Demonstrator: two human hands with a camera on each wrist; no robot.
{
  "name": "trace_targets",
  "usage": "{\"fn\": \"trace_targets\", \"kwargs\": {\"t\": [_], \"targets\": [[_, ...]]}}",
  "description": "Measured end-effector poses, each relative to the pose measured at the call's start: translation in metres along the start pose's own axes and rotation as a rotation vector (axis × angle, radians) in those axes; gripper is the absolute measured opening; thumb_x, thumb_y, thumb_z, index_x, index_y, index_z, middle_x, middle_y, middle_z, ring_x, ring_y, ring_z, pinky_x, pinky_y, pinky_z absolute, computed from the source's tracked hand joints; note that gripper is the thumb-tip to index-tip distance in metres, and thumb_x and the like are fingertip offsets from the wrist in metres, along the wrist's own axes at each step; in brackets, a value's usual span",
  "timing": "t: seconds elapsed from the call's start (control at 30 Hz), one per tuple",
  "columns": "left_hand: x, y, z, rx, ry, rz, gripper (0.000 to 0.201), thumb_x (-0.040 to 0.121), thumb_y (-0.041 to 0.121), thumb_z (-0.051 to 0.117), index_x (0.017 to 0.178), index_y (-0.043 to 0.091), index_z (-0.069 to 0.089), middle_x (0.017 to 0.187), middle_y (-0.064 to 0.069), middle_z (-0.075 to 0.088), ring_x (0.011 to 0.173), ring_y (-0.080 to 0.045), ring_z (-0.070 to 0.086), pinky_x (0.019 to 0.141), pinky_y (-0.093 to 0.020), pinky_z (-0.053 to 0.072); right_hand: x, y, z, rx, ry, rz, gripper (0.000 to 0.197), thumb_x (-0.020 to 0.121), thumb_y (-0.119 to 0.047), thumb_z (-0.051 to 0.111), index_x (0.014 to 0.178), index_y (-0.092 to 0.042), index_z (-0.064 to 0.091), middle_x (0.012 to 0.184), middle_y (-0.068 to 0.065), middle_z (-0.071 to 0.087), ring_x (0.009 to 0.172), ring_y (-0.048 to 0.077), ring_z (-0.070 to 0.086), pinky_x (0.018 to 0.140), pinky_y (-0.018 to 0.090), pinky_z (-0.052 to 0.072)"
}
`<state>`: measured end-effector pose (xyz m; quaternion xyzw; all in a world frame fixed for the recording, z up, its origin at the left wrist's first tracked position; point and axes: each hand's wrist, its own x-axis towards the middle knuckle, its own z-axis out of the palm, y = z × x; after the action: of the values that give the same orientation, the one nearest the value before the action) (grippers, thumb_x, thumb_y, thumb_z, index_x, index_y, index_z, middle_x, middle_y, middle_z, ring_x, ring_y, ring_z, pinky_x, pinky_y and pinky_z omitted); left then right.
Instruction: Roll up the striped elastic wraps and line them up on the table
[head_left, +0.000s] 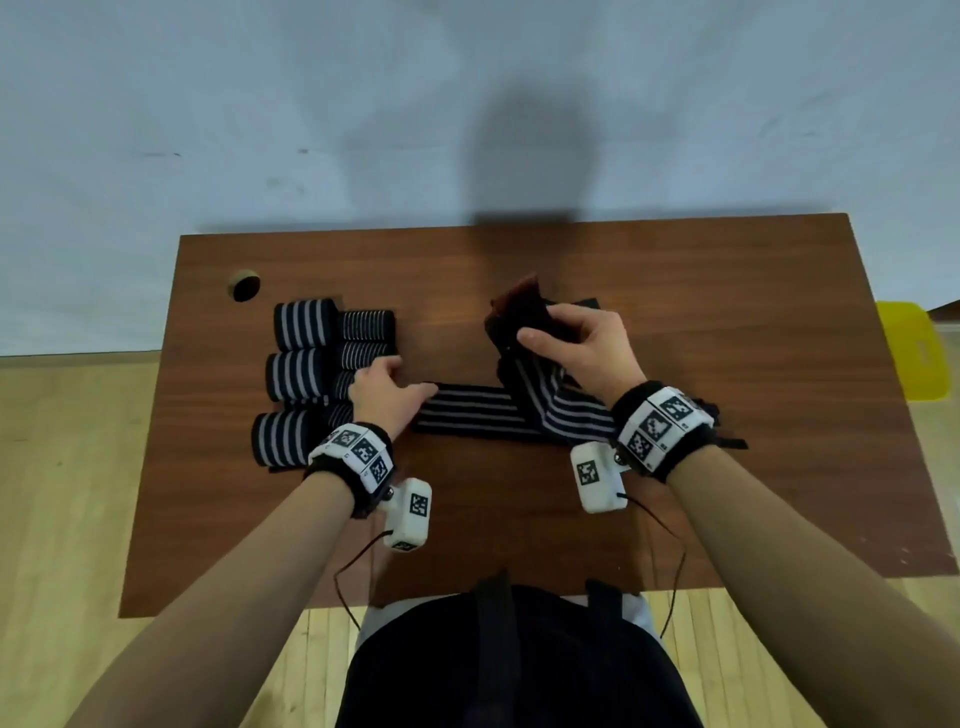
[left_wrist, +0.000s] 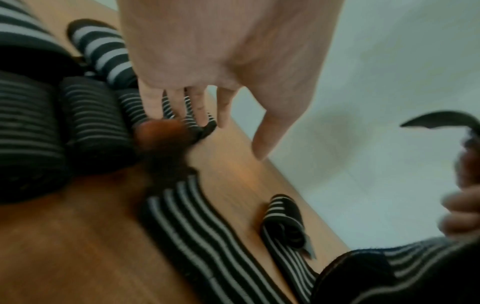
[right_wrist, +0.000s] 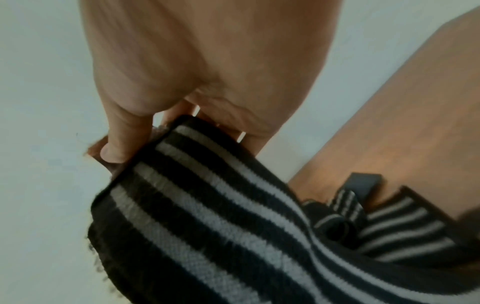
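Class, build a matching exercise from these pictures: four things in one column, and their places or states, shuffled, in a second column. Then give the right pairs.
1. left hand
2. right hand
3. rolled wraps
4. yellow object

A. grips the lifted end of an unrolled wrap
B. beyond the table's right edge
C. fingers straight, beside the rolls
D. grouped at the table's left

Pairs: 1-C, 2-A, 3-D, 4-B

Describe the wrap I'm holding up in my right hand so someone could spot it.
On the brown table, right of the rolled wraps, one striped wrap rises to the right hand. Unlike its neighbours, it is unrolled, lifted, showing a reddish-brown end.
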<state>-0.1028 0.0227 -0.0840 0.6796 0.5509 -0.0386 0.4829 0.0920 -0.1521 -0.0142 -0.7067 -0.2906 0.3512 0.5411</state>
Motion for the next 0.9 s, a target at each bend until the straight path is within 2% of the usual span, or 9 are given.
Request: {"fn": "trace_targets", "kwargs": {"t": [0.07, 0.17, 0.27, 0.43, 0.57, 0.7, 0.77, 0.83, 0.9], "targets": [[-0.016, 0.025, -0.001, -0.221, -0.121, 0.182, 0.043, 0.1, 0.04, 0.063, 0.137, 0.018, 0.059, 0.134, -0.003, 0.058, 0.135, -0.022, 0.05, 0.116, -0.044, 0.039, 0.001, -0.015, -0.003, 0.043, 0.016, 0.0, 0.008, 0.09, -0.015, 0.078, 0.095, -0.021, 0.077, 0.087, -0.009, 0.078, 0.084, 0.007, 0.073, 0.076, 0.022, 0.056], [-0.05, 0.073, 0.002, -0.518, -0.353, 0.3, 0.039, 0.103, 0.055, 0.045, 0.117, 0.031, 0.073, 0.1, -0.007, 0.075, 0.115, -0.022, 0.069, 0.102, -0.045, 0.053, 0.002, -0.029, 0.001, 0.033, 0.003, -0.013, 0.01, 0.092, -0.016, 0.076, 0.102, -0.017, 0.078, 0.095, 0.001, 0.079, 0.089, 0.015, 0.074, 0.083, 0.033, 0.06], [-0.068, 0.103, 0.008, -0.542, -0.255, 0.404, 0.024, 0.099, 0.043, 0.062, 0.099, 0.024, 0.077, 0.101, -0.007, 0.079, 0.102, -0.026, 0.075, 0.095, -0.048, 0.058, 0.001, -0.037, 0.006, 0.019, 0.034, -0.013, 0.015, 0.092, -0.02, 0.077, 0.107, -0.016, 0.078, 0.1, 0.001, 0.079, 0.097, 0.017, 0.075, 0.093, 0.041, 0.06], [-0.078, 0.122, 0.013, -0.714, -0.232, 0.357, 0.025, 0.107, 0.025, 0.053, 0.102, 0.016, 0.075, 0.102, -0.007, 0.079, 0.099, -0.023, 0.075, 0.093, -0.041, 0.059, -0.008, -0.048, 0.003, -0.077, 0.277, -0.029, 0.023, 0.078, -0.029, 0.09, 0.088, -0.017, 0.073, 0.09, -0.004, 0.079, 0.088, 0.012, 0.075, 0.088, 0.042, 0.061], [-0.082, 0.135, 0.007, -0.741, -0.209, 0.411, 0.026, 0.108, 0.025, 0.052, 0.104, 0.013, 0.075, 0.099, -0.003, 0.079, 0.095, -0.017, 0.074, 0.083, -0.03, 0.059, -0.015, -0.059, -0.006, 0.043, 0.347, -0.113, 0.021, 0.076, -0.018, 0.091, 0.075, -0.017, 0.069, 0.105, -0.002, 0.079, 0.1, 0.016, 0.075, 0.095, 0.045, 0.059], [-0.076, 0.151, -0.018, -0.763, -0.034, 0.395, 0.034, 0.102, 0.042, 0.058, 0.094, 0.011, 0.071, 0.095, -0.006, 0.073, 0.091, -0.019, 0.068, 0.087, -0.038, 0.054, -0.012, -0.082, -0.023, 0.119, 0.513, -0.161, 0.032, 0.082, -0.014, 0.085, 0.07, -0.017, 0.056, 0.069, -0.011, 0.07, 0.069, 0.006, 0.067, 0.068, 0.03, 0.055], [-0.078, 0.16, -0.034, -0.746, 0.001, 0.413, 0.039, 0.093, 0.053, 0.062, 0.093, 0.014, 0.069, 0.094, -0.007, 0.067, 0.09, -0.021, 0.063, 0.088, -0.04, 0.05, -0.011, -0.098, -0.023, 0.161, 0.536, -0.206, 0.035, 0.088, -0.013, 0.076, 0.073, -0.019, 0.046, 0.077, 0.006, 0.072, 0.081, 0.023, 0.075, 0.068, 0.045, 0.057], [-0.091, 0.174, -0.046, -0.738, -0.045, 0.483, 0.035, 0.101, 0.041, 0.059, 0.095, 0.009, 0.072, 0.097, -0.011, 0.072, 0.091, -0.024, 0.069, 0.088, -0.042, 0.055, -0.011, -0.117, -0.015, 0.257, 0.45, -0.257, 0.026, 0.093, -0.002, 0.061, 0.078, -0.015, 0.044, 0.095, 0.015, 0.075, 0.095, 0.045, 0.073, 0.073, 0.056, 0.054], [-0.103, 0.186, -0.053, -0.695, -0.071, 0.566, 0.031, 0.106, 0.026, 0.056, 0.098, 0.003, 0.075, 0.095, -0.011, 0.078, 0.087, -0.022, 0.074, 0.083, -0.04, 0.059, -0.012, -0.134, -0.008, 0.476, 0.361, -0.205, 0.009, 0.092, 0.002, 0.049, 0.091, -0.003, 0.056, 0.1, 0.023, 0.073, 0.092, 0.05, 0.069, 0.074, 0.054, 0.053]]}}
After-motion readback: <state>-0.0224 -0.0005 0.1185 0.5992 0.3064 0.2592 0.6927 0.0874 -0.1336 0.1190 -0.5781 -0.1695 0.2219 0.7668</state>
